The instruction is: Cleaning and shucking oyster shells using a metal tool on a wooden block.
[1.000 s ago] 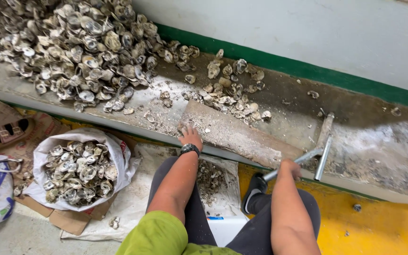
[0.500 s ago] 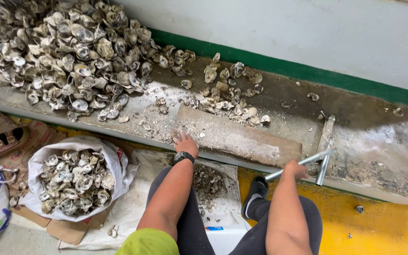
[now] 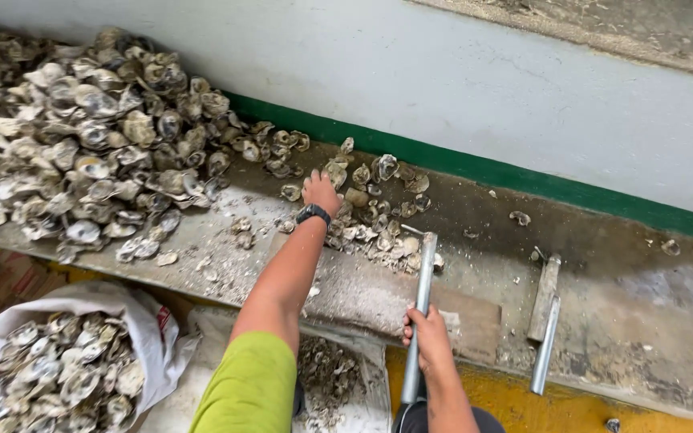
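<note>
From the head camera, the left hand (image 3: 319, 191) reached out over the concrete ledge (image 3: 603, 321) into a small cluster of oyster shells (image 3: 378, 208), its fingers curled down onto them; whether it had actually closed on a shell I could not tell, since the palm faced away. A dark watch (image 3: 313, 213) sat on that wrist. The right hand (image 3: 425, 335) was wrapped firmly around a grey metal pipe (image 3: 419, 313), which slanted from below the ledge up to the near edge of the small cluster. A second metal bar (image 3: 545, 333) lay untouched on the ledge to the right, well apart from both hands.

Much work looked left: the large heap of shells (image 3: 90, 152) covered the left part of the ledge, and only the small cluster lay by the hands.

As for containers, a white sack (image 3: 150, 321) stood on the floor at lower left, open and nearly full of shells. Between the sack and the person's legs, loose shell fragments (image 3: 330, 381) lay on a pale sheet (image 3: 372, 393).
</note>
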